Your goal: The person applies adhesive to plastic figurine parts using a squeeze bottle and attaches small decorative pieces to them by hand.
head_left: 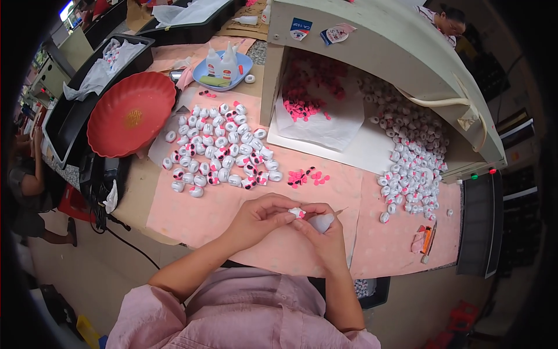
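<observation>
Near the table's front edge, my left hand and my right hand meet with fingers closed. Between their fingertips is a small white plastic piece with pink on it. My right hand also keeps a small translucent white bottle in its palm, and a thin pointed tip sticks out past the fingers. Just beyond my hands lies a small pile of pink and black pieces. Rows of rounded white pieces, some with pink and black parts attached, cover the table to the left. My fingers partly hide the held piece.
A pale machine housing arches over a heap of white pieces and pink parts on a white sheet. At left stand a red scalloped tray and a blue dish with bottles. Slim tools lie right.
</observation>
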A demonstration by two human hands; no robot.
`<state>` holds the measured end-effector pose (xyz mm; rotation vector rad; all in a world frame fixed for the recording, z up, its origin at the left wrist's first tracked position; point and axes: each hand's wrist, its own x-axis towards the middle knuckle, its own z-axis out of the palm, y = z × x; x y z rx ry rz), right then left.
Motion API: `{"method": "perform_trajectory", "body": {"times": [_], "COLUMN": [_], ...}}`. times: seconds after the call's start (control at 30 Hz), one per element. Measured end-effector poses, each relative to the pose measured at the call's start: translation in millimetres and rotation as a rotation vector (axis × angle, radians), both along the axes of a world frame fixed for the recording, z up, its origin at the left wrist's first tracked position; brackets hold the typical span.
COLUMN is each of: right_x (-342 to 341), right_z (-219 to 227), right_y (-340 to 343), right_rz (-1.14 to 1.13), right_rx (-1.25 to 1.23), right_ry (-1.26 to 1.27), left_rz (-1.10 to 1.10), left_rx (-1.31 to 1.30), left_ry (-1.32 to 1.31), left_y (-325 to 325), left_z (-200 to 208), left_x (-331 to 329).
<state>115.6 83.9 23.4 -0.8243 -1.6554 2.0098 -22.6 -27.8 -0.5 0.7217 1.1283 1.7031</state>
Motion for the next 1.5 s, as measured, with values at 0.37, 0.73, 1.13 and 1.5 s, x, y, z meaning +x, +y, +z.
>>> {"method": "perform_trajectory", "body": {"times": [0.37, 0.73, 1.13, 1.5], "right_x": [0.5, 101.1, 114.6, 92.0], "right_z": [-11.1, -21.1, -22.3, -36.4], "right_y": [-4.4, 40.0, 30.4, 28.0], "right_rz": [-0.026, -0.547, -0.831, -0.629], "right_rx": [-0.139, 0.292, 0.179, -0.027], "right_ry": [0.108, 0.015, 0.403, 0.422], "left_rz": [-0.037, 0.14, -0.288, -0.183], "left_rx": [-0.08, 0.073, 0.251, -0.142], "left_ry": [-0.082, 1.232, 1.155, 0.271], "left_y": [-1.9, 51.9, 184.3, 57.1], "left_z": [4.0, 47.7, -3.3, 8.0], "left_x": [-3.7, 13.5, 116.3, 32.6]}}
